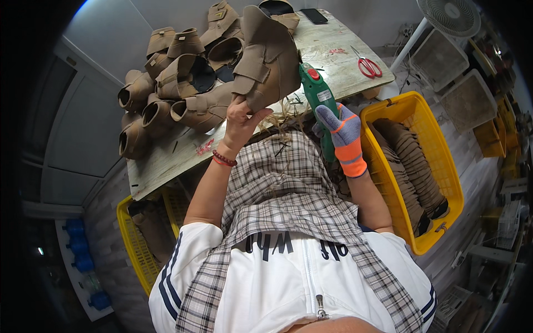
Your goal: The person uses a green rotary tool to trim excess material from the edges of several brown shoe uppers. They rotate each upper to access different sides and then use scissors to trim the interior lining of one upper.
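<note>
My left hand (243, 123) grips a brown boot upper (269, 53) with a strap, holding it raised over the near side of the table. Its fingers go behind the material and are partly hidden. In a grey and orange glove, my right hand (345, 136) is closed around a green handheld power tool (317, 86) with a red switch. The tool's top end is close to the right side of the upper; whether they touch I cannot tell. Thin scraps of trimming (290, 114) lie at the table edge and on my checked apron (272, 177).
Several similar uppers (186, 75) are heaped on the worn table (347, 41) at left. Red-handled scissors (367, 65) and a black phone (315, 16) lie farther right. A yellow basket (452, 183) of stacked brown pieces stands at my right, another yellow basket (129, 238) at left.
</note>
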Available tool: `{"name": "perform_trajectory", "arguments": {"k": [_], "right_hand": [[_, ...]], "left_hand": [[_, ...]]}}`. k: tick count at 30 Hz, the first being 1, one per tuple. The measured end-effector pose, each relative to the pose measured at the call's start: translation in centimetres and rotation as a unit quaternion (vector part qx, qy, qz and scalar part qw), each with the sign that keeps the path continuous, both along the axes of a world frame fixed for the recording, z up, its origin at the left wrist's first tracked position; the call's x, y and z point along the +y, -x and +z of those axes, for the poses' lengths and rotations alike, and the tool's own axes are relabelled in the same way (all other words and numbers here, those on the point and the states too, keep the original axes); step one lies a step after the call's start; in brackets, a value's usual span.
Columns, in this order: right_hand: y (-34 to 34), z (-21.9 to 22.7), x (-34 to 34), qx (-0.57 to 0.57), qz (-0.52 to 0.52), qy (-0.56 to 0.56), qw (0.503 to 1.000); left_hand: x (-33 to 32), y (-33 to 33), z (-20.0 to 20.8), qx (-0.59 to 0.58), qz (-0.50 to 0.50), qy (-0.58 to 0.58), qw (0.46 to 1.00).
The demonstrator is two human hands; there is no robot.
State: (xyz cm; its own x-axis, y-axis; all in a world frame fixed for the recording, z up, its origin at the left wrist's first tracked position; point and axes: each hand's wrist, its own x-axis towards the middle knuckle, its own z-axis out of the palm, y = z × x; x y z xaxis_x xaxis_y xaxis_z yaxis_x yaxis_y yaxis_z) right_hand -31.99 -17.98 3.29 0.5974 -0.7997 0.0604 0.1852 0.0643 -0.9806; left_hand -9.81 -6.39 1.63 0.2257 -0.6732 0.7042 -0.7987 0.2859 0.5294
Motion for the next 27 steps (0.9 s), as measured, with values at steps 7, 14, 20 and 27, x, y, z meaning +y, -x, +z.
{"name": "perform_trajectory", "arguments": {"k": [7,14,20,27], "right_hand": [[-0.4,-0.7,-1.9,-0.036,-0.005,-0.028,0.999],[0.8,-1.6,-3.9,-0.023,-0.078,-0.049,0.996],[1.9,-3.8,-5.1,0.018,-0.095,-0.063,0.993],[2.7,-6.9,-7.7,0.067,-0.145,-0.109,0.981]], "left_hand": [[0.8,-0.7,-0.5,-0.084,-0.051,-0.034,0.995],[-3.2,-11.8,2.9,-0.126,0.068,0.001,0.990],[-12.0,-23.9,9.8,0.157,0.464,0.076,0.869],[-26.3,-16.0,-5.1,0.629,0.029,0.133,0.766]]}}
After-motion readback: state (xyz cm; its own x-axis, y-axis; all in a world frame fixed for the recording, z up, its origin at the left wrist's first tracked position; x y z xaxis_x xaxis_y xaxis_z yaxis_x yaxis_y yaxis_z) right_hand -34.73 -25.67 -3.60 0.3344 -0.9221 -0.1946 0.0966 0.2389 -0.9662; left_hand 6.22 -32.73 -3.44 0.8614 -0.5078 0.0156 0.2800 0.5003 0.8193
